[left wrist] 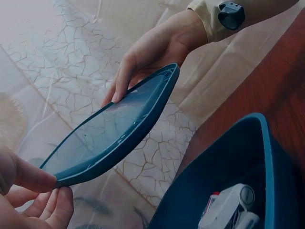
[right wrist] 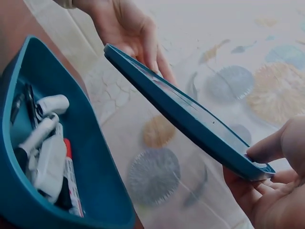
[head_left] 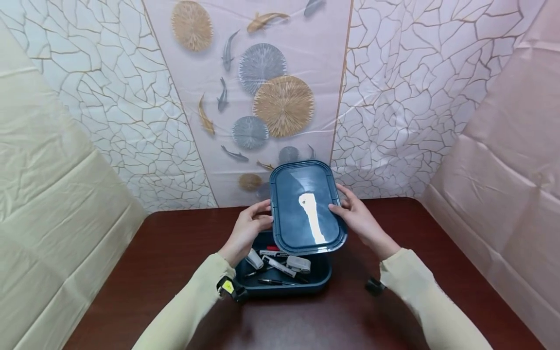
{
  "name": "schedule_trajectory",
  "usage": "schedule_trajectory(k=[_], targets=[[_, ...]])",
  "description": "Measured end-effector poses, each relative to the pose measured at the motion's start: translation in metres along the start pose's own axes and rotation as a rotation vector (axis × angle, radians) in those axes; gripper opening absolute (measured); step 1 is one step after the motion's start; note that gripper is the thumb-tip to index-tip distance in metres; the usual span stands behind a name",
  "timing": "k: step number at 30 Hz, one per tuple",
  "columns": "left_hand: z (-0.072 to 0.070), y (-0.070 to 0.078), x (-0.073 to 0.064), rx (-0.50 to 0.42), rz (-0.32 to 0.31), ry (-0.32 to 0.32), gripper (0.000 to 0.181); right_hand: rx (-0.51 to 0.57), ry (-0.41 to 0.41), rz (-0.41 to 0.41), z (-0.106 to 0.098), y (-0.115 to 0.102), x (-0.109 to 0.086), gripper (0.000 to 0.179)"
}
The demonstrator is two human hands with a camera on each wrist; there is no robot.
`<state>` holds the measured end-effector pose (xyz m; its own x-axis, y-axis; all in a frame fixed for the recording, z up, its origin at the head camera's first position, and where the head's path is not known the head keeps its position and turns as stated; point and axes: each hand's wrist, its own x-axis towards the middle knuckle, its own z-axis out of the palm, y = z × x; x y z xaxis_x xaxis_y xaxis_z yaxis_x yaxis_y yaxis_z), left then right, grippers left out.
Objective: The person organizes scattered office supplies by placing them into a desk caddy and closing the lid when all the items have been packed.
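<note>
Both hands hold a blue lid (head_left: 288, 204) with a clear-looking, shiny panel, tilted above an uncovered blue box. My left hand (head_left: 246, 228) pinches its left edge between thumb and fingers. On the opposite edge, my right hand (head_left: 360, 216) grips with the thumb on top and fingers beneath. Below sits the deep blue box (head_left: 284, 290) on the table, its far part hidden by the lid. Inside lie white markers (head_left: 280, 266), a red-capped marker (right wrist: 70, 176), dark pens (head_left: 277, 282) and a white rounded item (head_left: 299, 264) of unclear kind.
The dark reddish-brown table (head_left: 175, 257) extends to both sides of the box. Behind it hangs a patterned cloth backdrop (head_left: 280, 107), with beige cloth (head_left: 503, 194) along the sides. A black device is strapped on each wrist.
</note>
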<state>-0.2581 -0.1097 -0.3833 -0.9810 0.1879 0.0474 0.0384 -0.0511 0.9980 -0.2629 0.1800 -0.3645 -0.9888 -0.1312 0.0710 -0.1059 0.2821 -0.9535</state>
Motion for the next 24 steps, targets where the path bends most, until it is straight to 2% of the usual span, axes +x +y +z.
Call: schedule_trajectory(k=[6, 10, 14, 19, 24], targets=[[-0.011, 0.001, -0.006, 0.033, 0.001, 0.041, 0.048, 0.097, -0.034, 0.004, 0.013, 0.000, 0.001, 0.073], [-0.013, 0.000, -0.008, 0.037, -0.007, 0.048, 0.049, 0.101, -0.033, -0.003, 0.017, 0.002, 0.003, 0.072], [-0.014, -0.004, -0.009, 0.031, -0.004, 0.055, 0.050, 0.085, -0.040, -0.010, 0.016, 0.002, 0.003, 0.072], [-0.013, -0.006, -0.009, 0.003, 0.012, 0.047, 0.051, 0.175, -0.069, -0.030, 0.009, -0.001, 0.000, 0.073], [-0.010, -0.004, -0.009, -0.012, 0.037, 0.044, 0.048, 0.197, -0.075, -0.078, 0.004, -0.002, -0.002, 0.071]])
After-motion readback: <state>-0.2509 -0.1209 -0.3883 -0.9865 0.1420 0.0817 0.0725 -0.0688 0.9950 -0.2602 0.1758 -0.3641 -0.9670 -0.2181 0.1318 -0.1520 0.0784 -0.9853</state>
